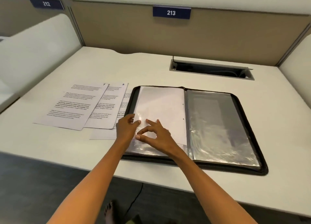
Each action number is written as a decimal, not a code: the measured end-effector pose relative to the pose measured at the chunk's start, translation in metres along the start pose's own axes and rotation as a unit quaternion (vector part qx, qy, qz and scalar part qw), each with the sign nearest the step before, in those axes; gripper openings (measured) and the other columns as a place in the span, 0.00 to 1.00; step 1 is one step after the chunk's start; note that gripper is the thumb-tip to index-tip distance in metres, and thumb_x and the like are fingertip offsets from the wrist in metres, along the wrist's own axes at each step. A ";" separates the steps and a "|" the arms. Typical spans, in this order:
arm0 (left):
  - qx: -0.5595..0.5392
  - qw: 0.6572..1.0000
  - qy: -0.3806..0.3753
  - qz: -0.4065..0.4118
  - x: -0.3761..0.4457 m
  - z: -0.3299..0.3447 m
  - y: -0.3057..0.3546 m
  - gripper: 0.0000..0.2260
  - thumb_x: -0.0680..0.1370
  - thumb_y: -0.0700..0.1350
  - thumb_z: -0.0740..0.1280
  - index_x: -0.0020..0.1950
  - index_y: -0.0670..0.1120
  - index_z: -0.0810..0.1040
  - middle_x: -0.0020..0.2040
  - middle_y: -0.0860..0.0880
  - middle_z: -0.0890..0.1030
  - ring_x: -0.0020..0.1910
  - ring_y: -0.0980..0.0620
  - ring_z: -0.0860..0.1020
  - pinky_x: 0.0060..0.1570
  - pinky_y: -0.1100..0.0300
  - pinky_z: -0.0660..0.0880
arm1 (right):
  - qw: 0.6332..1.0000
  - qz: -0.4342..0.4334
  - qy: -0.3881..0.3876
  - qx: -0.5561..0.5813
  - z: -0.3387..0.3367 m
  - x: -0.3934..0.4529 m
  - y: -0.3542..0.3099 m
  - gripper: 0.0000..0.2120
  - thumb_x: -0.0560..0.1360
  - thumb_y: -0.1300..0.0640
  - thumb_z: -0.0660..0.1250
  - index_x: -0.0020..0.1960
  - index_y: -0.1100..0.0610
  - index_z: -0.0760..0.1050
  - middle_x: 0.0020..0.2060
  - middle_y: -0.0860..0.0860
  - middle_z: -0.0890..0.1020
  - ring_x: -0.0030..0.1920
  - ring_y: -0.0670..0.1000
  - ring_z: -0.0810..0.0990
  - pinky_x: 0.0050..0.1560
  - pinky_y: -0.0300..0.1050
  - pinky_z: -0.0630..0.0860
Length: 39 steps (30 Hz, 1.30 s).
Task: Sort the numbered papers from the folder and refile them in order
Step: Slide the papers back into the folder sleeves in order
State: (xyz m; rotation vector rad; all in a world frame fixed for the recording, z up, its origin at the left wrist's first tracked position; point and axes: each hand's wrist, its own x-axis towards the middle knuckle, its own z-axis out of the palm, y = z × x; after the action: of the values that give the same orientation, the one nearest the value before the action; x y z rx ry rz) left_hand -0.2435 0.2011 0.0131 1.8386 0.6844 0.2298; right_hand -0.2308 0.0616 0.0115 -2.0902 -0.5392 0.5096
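Printed text on the fanned papers (72,104) is too blurred to read, and the lowest sheets are partly covered by those above and by the folder (249,116). The left hand (125,128) hides the sleeve's corner. A foot (109,213) is cut off by the bottom edge.
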 end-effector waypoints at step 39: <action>0.404 0.891 0.166 0.120 0.139 -0.141 -0.097 0.04 0.76 0.43 0.66 0.44 0.46 0.80 0.44 0.48 0.81 0.43 0.48 0.77 0.49 0.51 0.58 | 0.978 -0.133 -0.004 -0.163 0.132 0.189 -0.059 0.22 0.78 0.48 0.64 0.70 0.52 0.69 0.72 0.52 0.65 0.72 0.51 0.62 0.69 0.41 0.58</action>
State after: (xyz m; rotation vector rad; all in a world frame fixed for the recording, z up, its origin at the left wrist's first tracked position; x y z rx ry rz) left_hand -0.2304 0.4132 -0.0456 2.7328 0.8656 0.4823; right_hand -0.1583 0.2827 -0.0366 -2.2748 -0.9450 0.2876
